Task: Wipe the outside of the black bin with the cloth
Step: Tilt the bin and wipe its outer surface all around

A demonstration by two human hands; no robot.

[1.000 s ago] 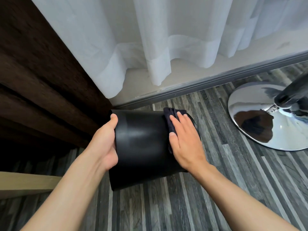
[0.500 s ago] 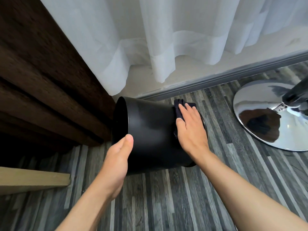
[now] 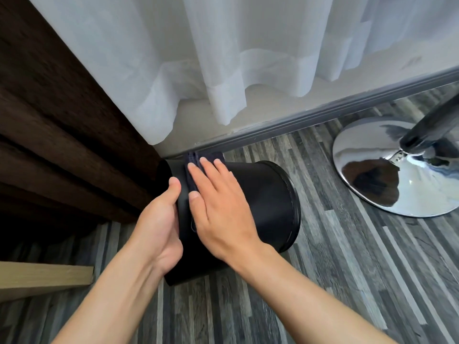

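Note:
The black bin (image 3: 263,199) lies on its side above the floor, open mouth to the left and base to the right. My left hand (image 3: 159,227) grips its rim at the mouth, thumb on the outer wall. A dark cloth (image 3: 196,160) is folded over the top of the bin near the rim. My right hand (image 3: 218,212) presses flat on that cloth, fingers spread and pointing away from me. Most of the cloth is hidden under the palm.
A dark brown curtain (image 3: 62,135) hangs left, a white sheer curtain (image 3: 223,58) behind. A grey skirting rail (image 3: 323,112) runs along the wall. A chrome chair base (image 3: 387,170) stands at right. A pale wooden edge (image 3: 42,276) juts in at lower left.
My right hand has slid the cloth from the base end of the bin to the rim end. My left hand has shifted its hold on the rim, and the bin has turned.

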